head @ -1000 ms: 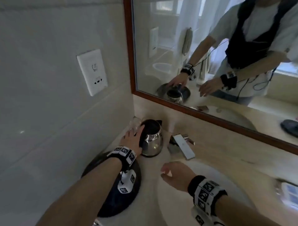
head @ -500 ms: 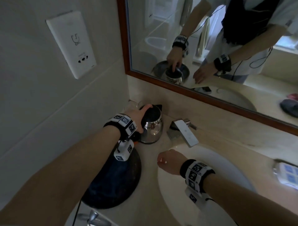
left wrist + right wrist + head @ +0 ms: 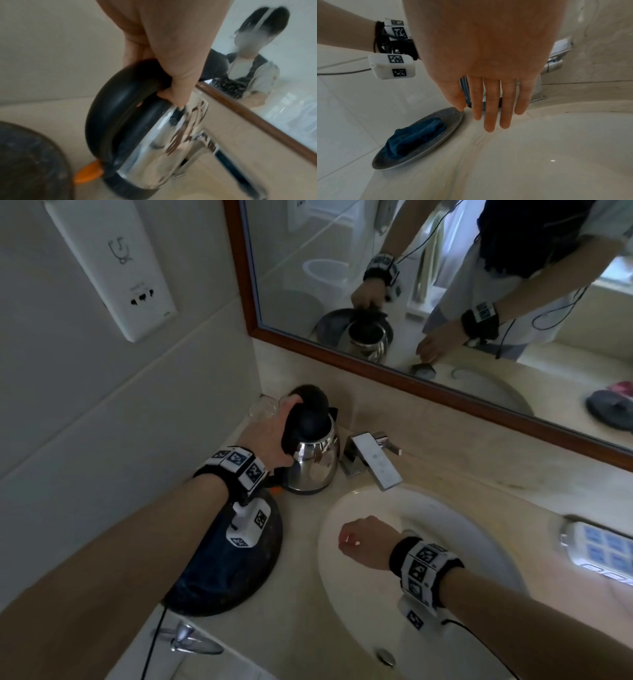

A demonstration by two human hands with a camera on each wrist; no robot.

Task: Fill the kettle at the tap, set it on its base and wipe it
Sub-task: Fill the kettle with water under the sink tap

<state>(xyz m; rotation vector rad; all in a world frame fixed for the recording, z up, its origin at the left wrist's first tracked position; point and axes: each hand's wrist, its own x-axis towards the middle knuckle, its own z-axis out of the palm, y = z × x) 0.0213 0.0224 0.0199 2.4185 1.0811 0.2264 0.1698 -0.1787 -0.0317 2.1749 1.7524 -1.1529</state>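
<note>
Our left hand [image 3: 270,436] curls around the black handle [image 3: 109,108] of the kettle [image 3: 313,463], the fingers [image 3: 173,93] wrapped through the loop and closed tight on it. The kettle is a shiny steel one with a black lid and a black foot; it sits in the back corner of the tabletop [image 3: 298,635], just left of the tap [image 3: 375,463], and whether its foot rests on the stone or is just clear of it we cannot tell. An orange tab [image 3: 89,171] sticks out at the bottom of the handle. Just behind the kettle, against the wall, stands a clear glass [image 3: 262,409].

Our right hand [image 3: 364,542] hovers over the near left part of the white sink [image 3: 342,594], holding nothing; in the right wrist view its fingers [image 3: 491,108] are straight and close together, pointing down toward the rim.

Beside our left forearm a dark round dish [image 3: 239,587] lies on the tabletop, left of the sink, with a folded blue cloth [image 3: 416,136] in it. The tap has a flat rectangular spout reaching over the sink's back edge. On the wall above the left arm is a white socket plate [image 3: 113,265]. A wood-framed mirror [image 3: 428,378] runs along the back and reflects the kettle, both hands and a person's torso. At the far right edge of the tabletop lies a small white object with blue squares [image 3: 603,549].
</note>
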